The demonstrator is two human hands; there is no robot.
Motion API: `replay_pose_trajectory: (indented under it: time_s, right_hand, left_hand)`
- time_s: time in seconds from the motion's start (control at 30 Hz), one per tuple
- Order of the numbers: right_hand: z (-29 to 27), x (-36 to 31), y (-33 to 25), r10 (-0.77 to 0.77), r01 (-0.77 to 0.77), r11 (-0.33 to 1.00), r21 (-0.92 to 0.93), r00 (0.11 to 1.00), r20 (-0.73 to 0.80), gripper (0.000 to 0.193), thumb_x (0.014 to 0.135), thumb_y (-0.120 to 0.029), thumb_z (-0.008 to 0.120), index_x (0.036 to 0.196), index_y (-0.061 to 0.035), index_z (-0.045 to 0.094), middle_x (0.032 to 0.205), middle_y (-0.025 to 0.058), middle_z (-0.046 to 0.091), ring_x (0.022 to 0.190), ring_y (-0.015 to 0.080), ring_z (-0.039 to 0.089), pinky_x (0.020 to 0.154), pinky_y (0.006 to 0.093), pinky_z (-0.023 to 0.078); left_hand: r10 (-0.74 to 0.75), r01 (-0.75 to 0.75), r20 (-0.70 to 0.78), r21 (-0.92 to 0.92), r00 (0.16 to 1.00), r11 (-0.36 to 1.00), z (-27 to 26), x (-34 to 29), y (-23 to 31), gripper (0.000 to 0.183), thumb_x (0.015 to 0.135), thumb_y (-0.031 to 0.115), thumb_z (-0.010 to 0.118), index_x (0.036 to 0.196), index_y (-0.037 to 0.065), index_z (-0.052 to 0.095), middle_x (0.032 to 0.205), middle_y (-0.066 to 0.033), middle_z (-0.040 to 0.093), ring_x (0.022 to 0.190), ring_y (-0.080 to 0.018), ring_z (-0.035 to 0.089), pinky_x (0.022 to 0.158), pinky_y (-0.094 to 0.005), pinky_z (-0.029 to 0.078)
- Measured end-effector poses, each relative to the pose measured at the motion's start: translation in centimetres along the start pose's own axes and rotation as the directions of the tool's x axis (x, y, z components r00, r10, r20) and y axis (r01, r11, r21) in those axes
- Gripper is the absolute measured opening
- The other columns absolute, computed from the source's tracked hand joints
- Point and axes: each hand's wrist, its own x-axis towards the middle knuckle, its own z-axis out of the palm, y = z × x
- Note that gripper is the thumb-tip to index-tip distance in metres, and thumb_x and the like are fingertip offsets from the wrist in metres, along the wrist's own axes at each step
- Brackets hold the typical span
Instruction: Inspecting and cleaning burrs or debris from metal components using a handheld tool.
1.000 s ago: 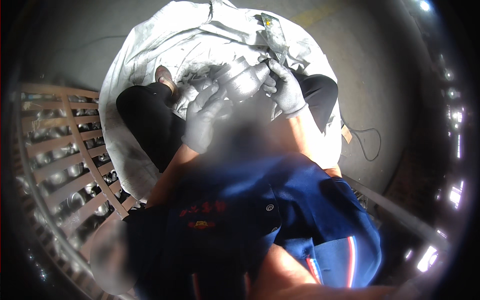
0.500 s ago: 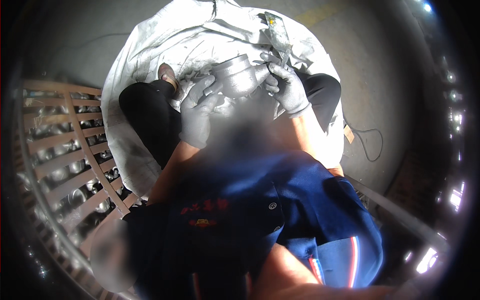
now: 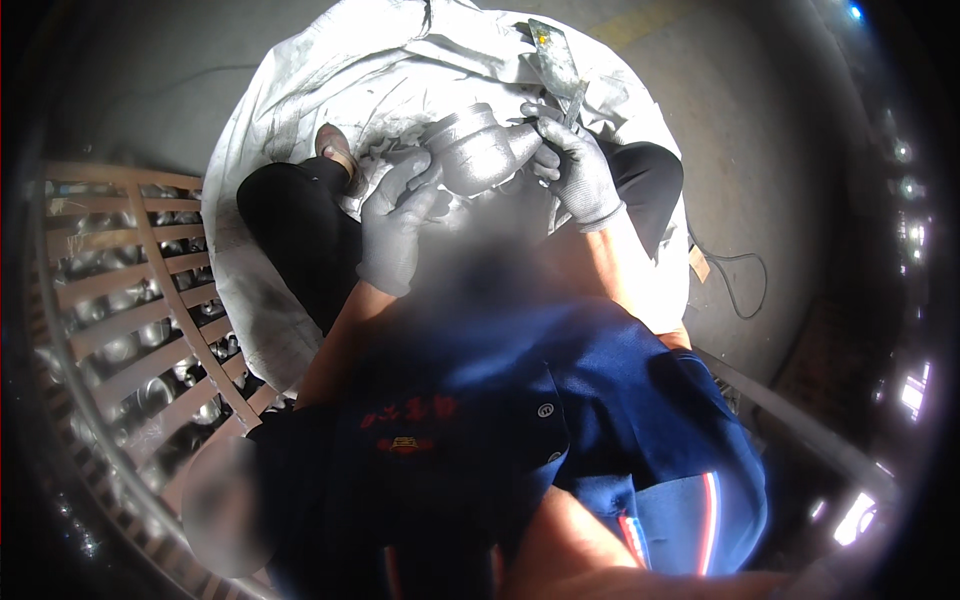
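Note:
A silver-grey metal casting [image 3: 476, 158], round-bodied with a ringed collar and a tapering neck, is held over my lap. My left hand [image 3: 395, 205], in a grey glove, closes on its left side with thumb and fingers. My right hand [image 3: 582, 175], also gloved, has its fingers bent around the narrow neck end. Just beyond the right fingers, a flat grey-green blade-like piece [image 3: 556, 62] narrows toward that hand; whether the hand grips it, I cannot tell. Glare and a blurred patch hide the casting's near underside.
A white sack [image 3: 270, 335] is spread under and around my legs, with small grey scraps near the casting. On the left stands a rusty slatted metal crate [image 3: 150, 255] full of shiny metal parts. A dark cable [image 3: 762, 285] curls on the floor at right.
The casting has turned slightly in my hands, its collar shifting a little. My right fingers have moved slightly at the neck; my left hand keeps nearly the same place.

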Motion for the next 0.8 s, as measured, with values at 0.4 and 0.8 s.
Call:
replay_pose_trajectory:
  time_s: [0.4, 0.8]
  right_hand:
    - [4.2, 1.5, -5.0, -0.004, 0.198, 0.757, -0.623, 0.955, 0.298, 0.032, 0.086, -0.020, 0.056, 0.111, 0.0013, 0.058, 0.071, 0.0009, 0.057, 0.052, 0.0030, 0.040, 0.047, 0.0174, 0.032]
    - [4.1, -5.4, -3.4, -0.186, 0.284, 0.749, -0.598, 0.957, 0.222, 0.041, 0.091, -0.010, 0.046, 0.129, 0.0031, 0.043, 0.114, 0.0113, 0.058, 0.099, 0.0147, 0.054, 0.088, 0.0272, 0.042]
  left_hand:
    - [-0.269, 0.383, 0.782, 0.042, 0.563, 0.923, 0.7, 2.1, 3.2, 0.044, 0.086, 0.010, 0.046, 0.128, -0.002, 0.039, 0.117, -0.0150, 0.053, 0.102, -0.0232, 0.056, 0.087, -0.0371, 0.046]
    - [-0.087, 0.654, 0.669, -0.678, 0.738, 0.336, 0.0, 0.8, 3.2, 0.046, 0.085, 0.007, 0.042, 0.130, -0.003, 0.037, 0.124, -0.0174, 0.049, 0.113, -0.0304, 0.050, 0.091, -0.0443, 0.043]
